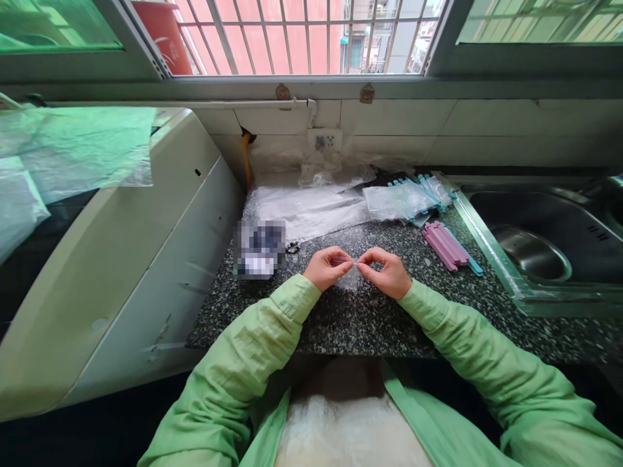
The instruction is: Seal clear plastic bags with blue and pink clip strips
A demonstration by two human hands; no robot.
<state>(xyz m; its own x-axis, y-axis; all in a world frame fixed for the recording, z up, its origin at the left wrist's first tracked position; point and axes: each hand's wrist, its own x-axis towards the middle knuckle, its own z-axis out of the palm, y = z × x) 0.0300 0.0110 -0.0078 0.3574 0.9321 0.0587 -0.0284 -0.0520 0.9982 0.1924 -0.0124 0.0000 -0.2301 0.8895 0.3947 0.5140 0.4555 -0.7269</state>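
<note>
The left hand (327, 267) and the right hand (388, 271) met over the speckled granite countertop (341, 318), just in front of the person's chest. Each hand had its thumb and forefinger closed in a pinch on the top edge of a small clear plastic bag (351, 275), with the other fingers curled loosely in; the two pinches sat almost touching at the middle of the bag's mouth.

The bag hung below the fingers, near or resting on the counter. Its mouth pointed up toward the fingertips and its bottom pointed toward the person. Its long axis seemed to run left to right along the pinched edge, though the film was so clear and small in this view that the outline was hard to make out.

The grip looked slight. Thin film held only at two close points could slip out of one pinch, and the mouth would then fold shut or the bag would drop flat on the stone. Pulling the two sides apart too sharply could stretch or tear the edge.

Further back lay a heap of clear plastic bags (311, 207), and to the right a bundle of pink sealing clips (445, 244) beside the steel sink (535, 253).
</note>
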